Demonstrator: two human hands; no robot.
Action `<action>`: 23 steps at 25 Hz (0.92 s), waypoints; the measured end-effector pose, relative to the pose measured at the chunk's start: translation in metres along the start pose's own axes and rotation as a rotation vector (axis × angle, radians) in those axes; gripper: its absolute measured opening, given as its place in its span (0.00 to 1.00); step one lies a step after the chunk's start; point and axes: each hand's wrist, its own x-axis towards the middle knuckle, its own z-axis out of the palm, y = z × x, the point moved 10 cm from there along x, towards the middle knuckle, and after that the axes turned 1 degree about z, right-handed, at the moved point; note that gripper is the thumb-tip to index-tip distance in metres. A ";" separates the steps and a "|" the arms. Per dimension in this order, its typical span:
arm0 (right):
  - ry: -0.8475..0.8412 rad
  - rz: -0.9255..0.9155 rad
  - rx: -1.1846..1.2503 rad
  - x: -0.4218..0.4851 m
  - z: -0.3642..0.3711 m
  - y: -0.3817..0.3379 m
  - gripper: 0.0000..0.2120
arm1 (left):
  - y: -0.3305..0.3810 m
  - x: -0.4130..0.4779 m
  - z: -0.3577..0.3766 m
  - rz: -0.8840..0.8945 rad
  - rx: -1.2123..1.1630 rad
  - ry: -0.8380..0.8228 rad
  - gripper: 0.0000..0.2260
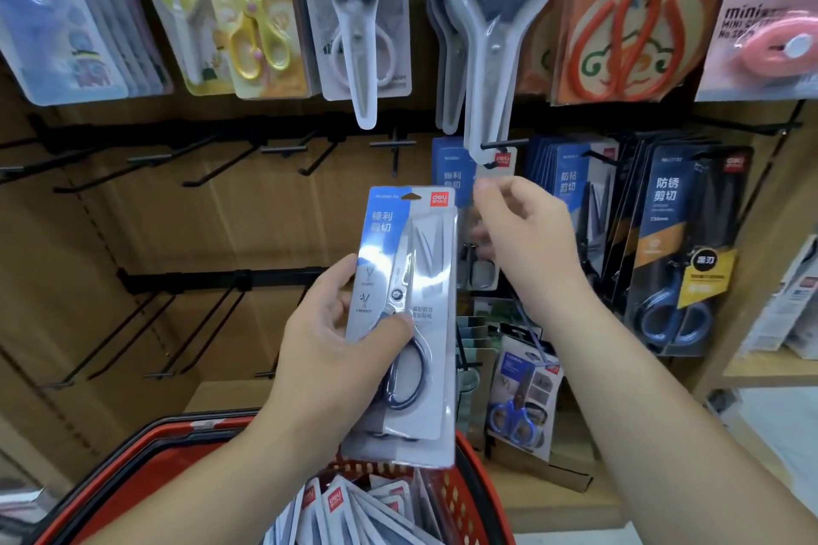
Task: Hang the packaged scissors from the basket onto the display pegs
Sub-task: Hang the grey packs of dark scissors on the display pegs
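Wall: we face a brown shop wall with black pegs, many bare.
Left hand: our left hand grips a pack of scissors upright, thumb across its front, above the basket.
Right hand: our right hand pinches a hanging pack just under its peg.
Basket: red, below us, with more packs inside.

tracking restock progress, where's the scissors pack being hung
Head view, centre: the scissors pack is held upright in the left hand, above the red basket, just left of the right hand.
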 end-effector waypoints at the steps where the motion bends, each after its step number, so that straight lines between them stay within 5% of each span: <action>1: -0.134 0.112 0.145 -0.005 0.013 0.003 0.10 | 0.001 0.004 0.003 0.017 0.000 0.021 0.23; 4: -0.391 0.249 0.253 -0.023 0.033 0.016 0.10 | 0.001 0.012 0.012 0.022 -0.023 0.071 0.21; 10: -0.421 0.245 0.315 -0.023 0.019 0.025 0.21 | 0.005 0.019 0.024 0.027 -0.028 0.032 0.21; 20: 0.242 -0.119 0.097 -0.010 -0.062 0.024 0.27 | 0.005 0.011 0.011 0.049 0.097 -0.013 0.30; 23: 0.258 -0.185 0.093 -0.017 -0.063 0.022 0.29 | 0.005 0.005 0.013 0.039 0.108 -0.050 0.32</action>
